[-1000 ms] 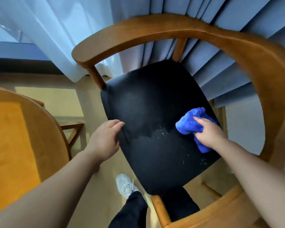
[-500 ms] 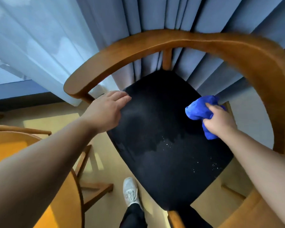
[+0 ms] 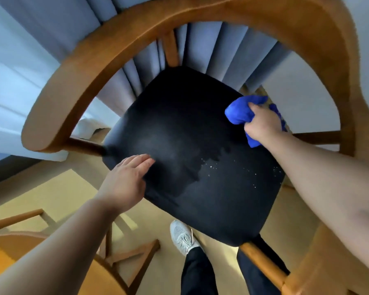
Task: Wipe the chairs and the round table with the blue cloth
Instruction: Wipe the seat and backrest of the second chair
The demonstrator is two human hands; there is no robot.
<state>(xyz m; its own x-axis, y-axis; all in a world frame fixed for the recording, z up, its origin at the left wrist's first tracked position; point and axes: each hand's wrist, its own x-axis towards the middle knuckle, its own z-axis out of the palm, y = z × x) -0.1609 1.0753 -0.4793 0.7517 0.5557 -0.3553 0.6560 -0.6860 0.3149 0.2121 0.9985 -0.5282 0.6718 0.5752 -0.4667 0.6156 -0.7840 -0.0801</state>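
The right hand has its fingers curled tight round the bunched blue cloth, holding it at the far right corner of the black seat; part of the cloth hangs below the hand over the seat's edge. The left hand is spread, fingers straight, and rests on the seat's left edge with nothing in it; pale specks dot the seat between the two hands. The chair has a curved wooden rail that arches round the seat; blue curtains hang behind it. A white shoe stands on the tan floor below; the wooden tabletop shows at lower left.
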